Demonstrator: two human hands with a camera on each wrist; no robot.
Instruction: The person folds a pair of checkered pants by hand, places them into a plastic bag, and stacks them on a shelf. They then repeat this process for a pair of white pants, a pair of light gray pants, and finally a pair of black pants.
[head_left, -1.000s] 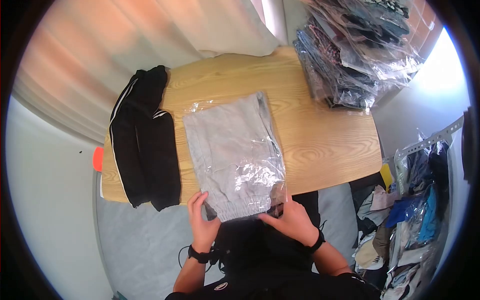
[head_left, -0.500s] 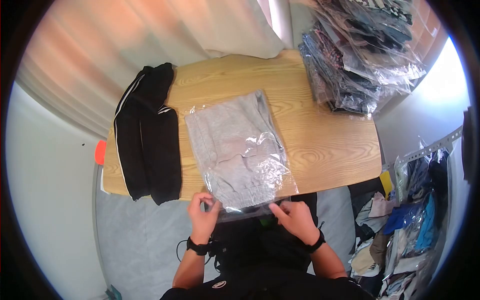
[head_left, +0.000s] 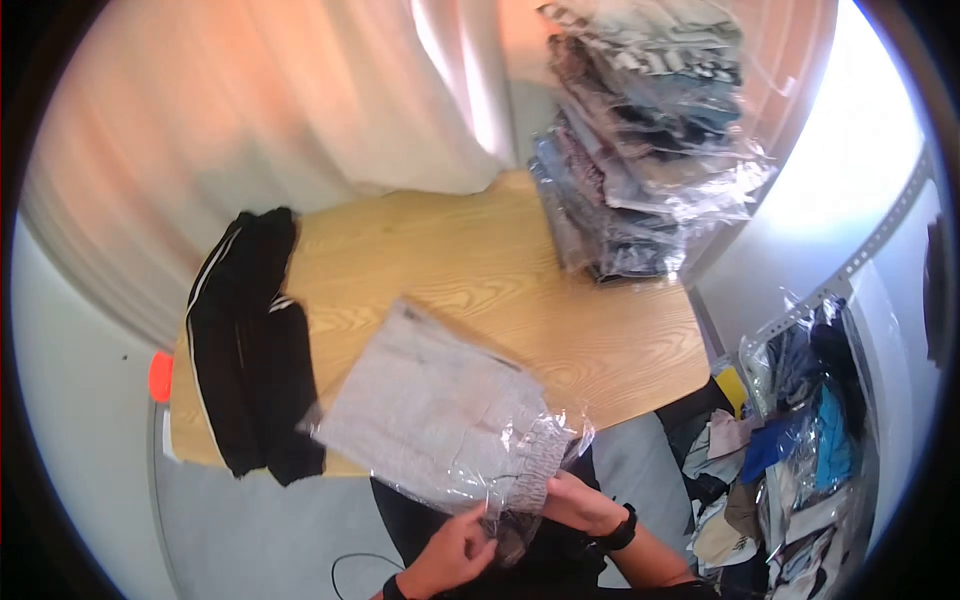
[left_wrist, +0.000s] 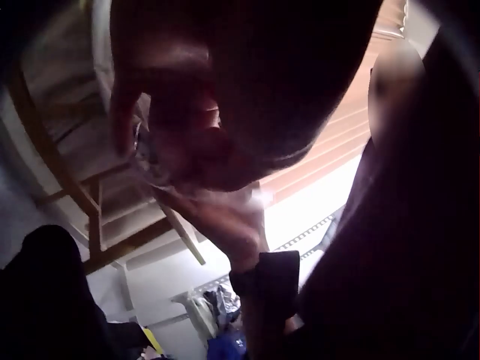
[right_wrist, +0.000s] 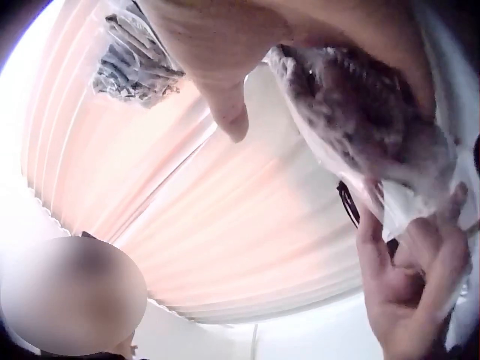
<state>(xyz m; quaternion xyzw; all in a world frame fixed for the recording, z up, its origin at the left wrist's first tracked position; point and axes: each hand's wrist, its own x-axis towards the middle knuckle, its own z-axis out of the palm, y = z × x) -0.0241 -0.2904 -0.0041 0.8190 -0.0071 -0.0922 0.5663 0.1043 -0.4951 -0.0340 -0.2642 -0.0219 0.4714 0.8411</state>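
Note:
Light grey elastic-waist trousers [head_left: 430, 400] lie folded inside a clear plastic bag [head_left: 590, 435], tilted across the table's front edge, waistband toward the person. At the bag's near end my left hand [head_left: 455, 552] pinches the clear plastic; the right wrist view shows this left hand [right_wrist: 412, 277] with bent fingers at the film. My right hand [head_left: 585, 505] is at the waistband end. Seen from its own wrist, the right hand [right_wrist: 232, 45] has its thumb straight and apart from the bag, its other fingers stretched along the bag, partly hidden. The left wrist view is dark.
Black trousers with white side stripes [head_left: 250, 360] lie on the left of the wooden table [head_left: 420, 240]. A tall stack of bagged garments [head_left: 640, 150] stands at the back right. More clothes [head_left: 740, 470] are piled at the lower right. A curtain [head_left: 250, 110] hangs behind the table.
The bagged grey trousers have turned, their waistband end swinging right and toward the person. Both hands have moved closer together, lower in view. The head view has shifted.

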